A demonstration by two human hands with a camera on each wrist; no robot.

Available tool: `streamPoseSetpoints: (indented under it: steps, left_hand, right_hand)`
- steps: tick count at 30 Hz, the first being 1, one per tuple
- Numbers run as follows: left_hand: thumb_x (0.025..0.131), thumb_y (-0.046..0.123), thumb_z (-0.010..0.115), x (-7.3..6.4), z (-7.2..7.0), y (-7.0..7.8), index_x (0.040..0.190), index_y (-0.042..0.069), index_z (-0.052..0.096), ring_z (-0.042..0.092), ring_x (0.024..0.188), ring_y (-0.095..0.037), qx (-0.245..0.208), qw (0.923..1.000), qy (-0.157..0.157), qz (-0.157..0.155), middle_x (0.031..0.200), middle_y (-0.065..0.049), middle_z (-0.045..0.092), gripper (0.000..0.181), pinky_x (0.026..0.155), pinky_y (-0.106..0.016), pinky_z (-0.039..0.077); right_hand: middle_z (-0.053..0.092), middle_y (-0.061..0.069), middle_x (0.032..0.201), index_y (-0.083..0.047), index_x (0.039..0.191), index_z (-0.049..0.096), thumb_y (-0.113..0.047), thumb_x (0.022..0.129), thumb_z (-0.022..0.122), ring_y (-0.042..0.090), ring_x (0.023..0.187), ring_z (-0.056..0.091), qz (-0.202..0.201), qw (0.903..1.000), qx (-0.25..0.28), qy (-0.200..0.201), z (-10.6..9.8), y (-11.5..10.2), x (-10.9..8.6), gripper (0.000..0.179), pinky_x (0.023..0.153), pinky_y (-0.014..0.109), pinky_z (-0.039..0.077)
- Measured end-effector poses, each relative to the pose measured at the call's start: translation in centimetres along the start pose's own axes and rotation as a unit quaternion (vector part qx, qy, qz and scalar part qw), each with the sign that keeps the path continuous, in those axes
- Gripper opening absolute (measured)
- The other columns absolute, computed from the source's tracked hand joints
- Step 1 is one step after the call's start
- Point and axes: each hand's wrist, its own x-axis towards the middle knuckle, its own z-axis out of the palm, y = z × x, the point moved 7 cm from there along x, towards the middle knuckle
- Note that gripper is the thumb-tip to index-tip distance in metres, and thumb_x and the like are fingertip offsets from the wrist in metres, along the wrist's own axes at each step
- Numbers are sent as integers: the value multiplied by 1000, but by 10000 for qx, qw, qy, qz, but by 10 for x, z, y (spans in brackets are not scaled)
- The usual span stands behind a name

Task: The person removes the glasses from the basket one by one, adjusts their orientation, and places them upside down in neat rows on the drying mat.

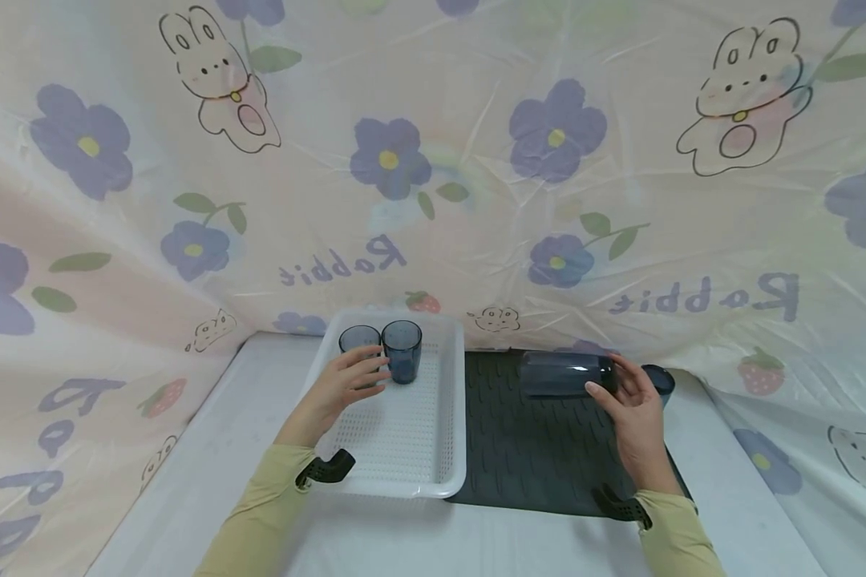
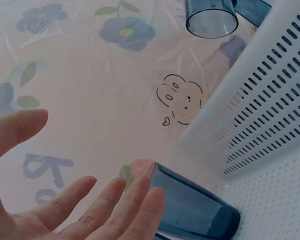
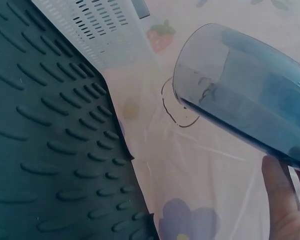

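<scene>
My right hand (image 1: 637, 413) holds a blue glass tumbler (image 1: 564, 374) on its side above the dark mat, gripping it near the base with the mouth facing left. The right wrist view shows that tumbler (image 3: 240, 90) tilted, with a thumb (image 3: 280, 195) at its lower side. Fingers spread, my left hand (image 1: 339, 393) is over the white basket (image 1: 456, 417), holding nothing. Its fingertips overlap a blue glass (image 1: 358, 336) in the head view. Beside that glass, a second blue glass (image 1: 402, 353) stands upright in the basket's far part.
A dark ridged draining mat (image 1: 534, 457) lies against the basket's right side. Another blue glass (image 1: 660, 383) is at the mat's far right, partly behind my right hand. A patterned plastic sheet (image 1: 469, 216) hangs behind the white table (image 1: 390, 537).
</scene>
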Motion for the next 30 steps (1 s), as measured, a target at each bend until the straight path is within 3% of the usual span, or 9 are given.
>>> streamPoseSetpoints:
  steps: [6,13,20,30]
  left_hand:
    - [97,16,57,-3,-8,2,144,-1,35,48,123,-40,81,9999,142,22,141,-24,42,54,101,-49,43]
    - [98,15,56,-5,-14,6,143,-2,34,42,126,-46,-16,9998,177,47,143,-28,36,53,101,-49,43]
    - [96,23,60,-7,-25,10,143,0,37,43,126,-43,169,9993,316,100,142,-27,38,58,102,-47,43]
    - [99,23,55,-7,-39,15,146,-1,32,44,125,-42,425,9981,424,109,144,-25,37,58,102,-47,43]
  right_hand:
    - [51,8,129,-8,138,48,9,81,71,13,113,55,0,9999,-18,128,-9,1,-1,63,85,16,51]
    - [53,6,128,-8,138,48,7,81,72,12,110,56,10,9996,-189,207,-18,1,-2,63,82,15,51]
    - [55,4,126,-8,137,50,7,80,73,11,108,58,-15,9994,-247,254,-22,0,-3,63,82,15,52]
    - [57,0,123,-9,136,51,7,79,74,9,106,58,-6,9988,-326,363,-27,1,-1,63,80,14,52]
